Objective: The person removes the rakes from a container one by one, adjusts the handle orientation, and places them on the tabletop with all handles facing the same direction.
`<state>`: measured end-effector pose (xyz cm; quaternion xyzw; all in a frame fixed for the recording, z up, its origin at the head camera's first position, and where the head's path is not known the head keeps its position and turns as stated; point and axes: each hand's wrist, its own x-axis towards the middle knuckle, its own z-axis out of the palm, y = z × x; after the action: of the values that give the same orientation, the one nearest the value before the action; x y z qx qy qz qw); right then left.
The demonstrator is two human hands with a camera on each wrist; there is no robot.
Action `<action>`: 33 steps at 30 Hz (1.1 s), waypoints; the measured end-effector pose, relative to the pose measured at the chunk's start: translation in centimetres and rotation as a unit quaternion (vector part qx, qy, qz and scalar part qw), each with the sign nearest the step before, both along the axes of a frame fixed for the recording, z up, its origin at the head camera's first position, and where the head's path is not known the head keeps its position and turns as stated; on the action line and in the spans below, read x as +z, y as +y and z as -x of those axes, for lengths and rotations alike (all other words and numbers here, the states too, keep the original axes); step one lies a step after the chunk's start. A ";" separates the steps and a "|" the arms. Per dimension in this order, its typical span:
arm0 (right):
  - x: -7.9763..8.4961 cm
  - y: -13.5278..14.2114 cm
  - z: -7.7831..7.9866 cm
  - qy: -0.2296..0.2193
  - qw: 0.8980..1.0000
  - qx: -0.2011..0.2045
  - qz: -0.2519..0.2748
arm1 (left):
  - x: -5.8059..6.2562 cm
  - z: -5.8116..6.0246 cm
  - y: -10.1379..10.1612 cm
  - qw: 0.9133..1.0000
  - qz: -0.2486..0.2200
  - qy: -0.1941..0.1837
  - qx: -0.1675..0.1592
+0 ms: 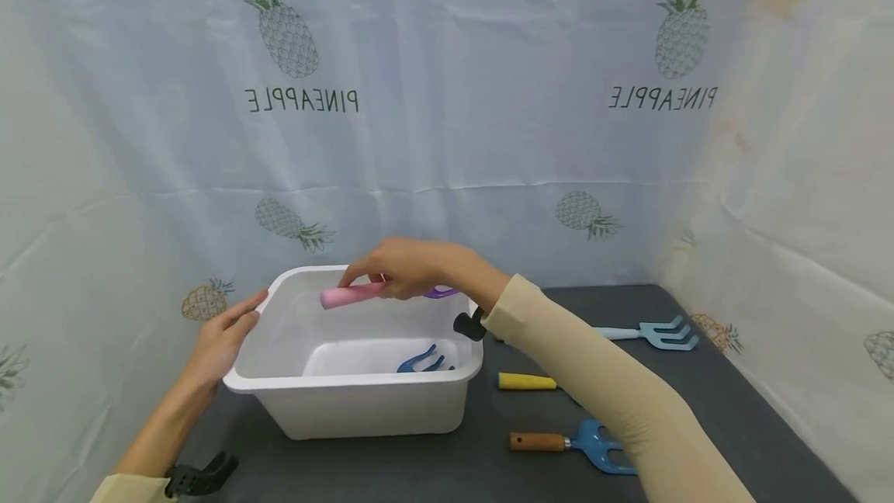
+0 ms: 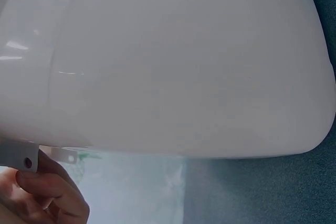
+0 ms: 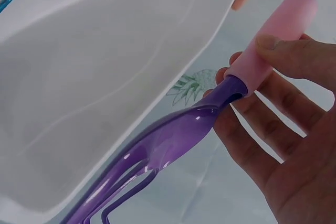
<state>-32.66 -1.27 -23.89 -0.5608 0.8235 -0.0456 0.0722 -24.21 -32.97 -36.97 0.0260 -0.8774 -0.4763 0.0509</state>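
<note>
My right hand point(image 1: 412, 266) is over the white plastic basin point(image 1: 356, 410). It pinches the pink handle point(image 3: 286, 22) of a purple garden hand fork point(image 3: 173, 135), thumb on one side and fingers on the other. In the right wrist view, the purple tined head points down and left, overlapping the basin's rim. My left hand point(image 1: 223, 344) grips the left rim of the basin, and its curled fingers point(image 2: 58, 192) show below the rim in the left wrist view. Inside the basin lies a blue tined tool point(image 1: 422, 361), partly hidden by the front wall.
Right of the basin on the dark table point(image 1: 447, 472) lie a light blue tined tool point(image 1: 667, 334), a yellow-handled tool point(image 1: 527, 382) and a blue fork with a wooden handle point(image 1: 541, 442). My right sleeve covers parts of them. A pineapple-print curtain point(image 1: 447, 115) hangs behind.
</note>
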 end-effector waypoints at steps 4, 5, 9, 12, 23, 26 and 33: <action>0.1 0.8 -0.3 0.001 1.000 -0.012 0.003 | 0.0 -0.1 0.1 1.000 -0.006 0.001 -0.003; 0.2 1.1 -0.4 0.002 1.000 -0.016 0.004 | 0.1 0.0 0.1 1.000 -0.005 0.001 -0.003; 0.5 2.1 -0.6 0.014 0.999 -0.031 0.005 | 0.0 0.1 0.1 1.000 0.000 -0.004 -0.004; 0.6 2.9 -0.8 0.019 0.999 -0.042 0.007 | -0.1 0.0 0.1 1.000 0.004 -0.007 -0.002; 0.9 6.0 -1.5 0.027 0.997 -0.068 0.017 | -0.2 0.0 0.0 1.000 0.007 -0.003 -0.001; 0.9 6.9 -1.8 0.030 0.997 -0.070 0.024 | -0.1 0.0 0.0 1.000 0.008 -0.002 -0.001; 1.0 8.9 -2.0 0.036 0.996 -0.079 0.036 | -0.1 -0.1 0.0 1.000 0.004 0.002 -0.001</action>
<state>-30.63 7.60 -22.93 -0.4977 0.8651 -0.0601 0.0185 -24.06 -32.97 -37.03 0.0237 -0.8794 -0.4726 0.0516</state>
